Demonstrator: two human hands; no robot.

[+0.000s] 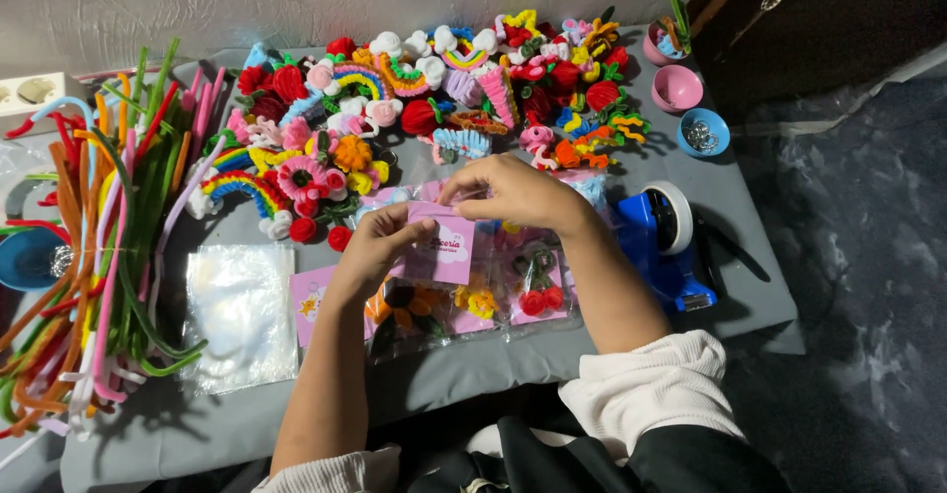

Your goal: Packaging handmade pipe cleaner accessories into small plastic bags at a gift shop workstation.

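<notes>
Pink is what I see first: a small pink card [446,246] held up over the middle of the grey table [493,365]. My left hand [380,242] grips the card along its left edge, fingers curled in and pinched on it. My right hand [513,192] comes over the top, fingertips narrowed onto the card's upper edge, so both hands have it at once.

Right beneath the card lie several clear packets [513,291] with pink backing, each with a small fuzzy flower or red piece inside; they overlap one another. Another pink card [308,301] lies flat just left of my left wrist, and beside that a stack of empty clear bags [240,316].

Along the left side of the table I see a thick bundle of pipe cleaners [99,246] in orange, green, pink, red and white, partly covering a blue bowl [25,256]. Across the far side sits a crowded spread of finished pipe-cleaner ornaments [434,89]: rainbows, flowers, red roses.

To the right of my right forearm stands a blue tape dispenser [663,246]. Beyond it are a pink bowl [679,87] and a small blue bowl [702,132] holding something metallic that I cannot make out.
</notes>
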